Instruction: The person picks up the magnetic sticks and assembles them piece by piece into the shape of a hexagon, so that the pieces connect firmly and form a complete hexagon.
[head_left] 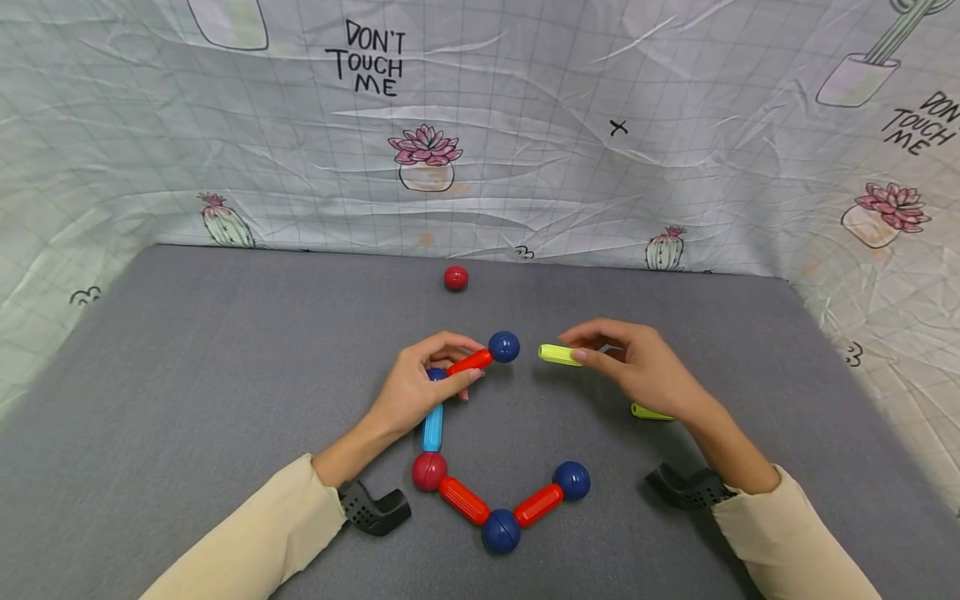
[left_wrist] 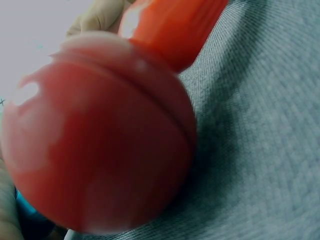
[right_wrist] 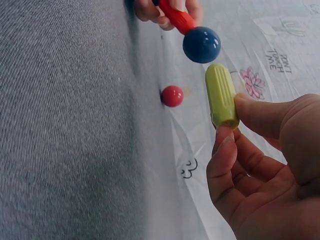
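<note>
Fingers [head_left: 592, 354] of the right hand [head_left: 645, 371] pinch a green stick [head_left: 560, 354]; left-hand fingers [head_left: 461, 377] grip a red stick [head_left: 471, 362].

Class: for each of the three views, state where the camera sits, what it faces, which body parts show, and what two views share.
Head: above, facing down at mat; left hand, right hand, sleeves.
Left wrist: at mat level, close on red ball; fingertip.
Right wrist: beside right hand, facing green rod.
Shared: head and right wrist show blue ball.
</note>
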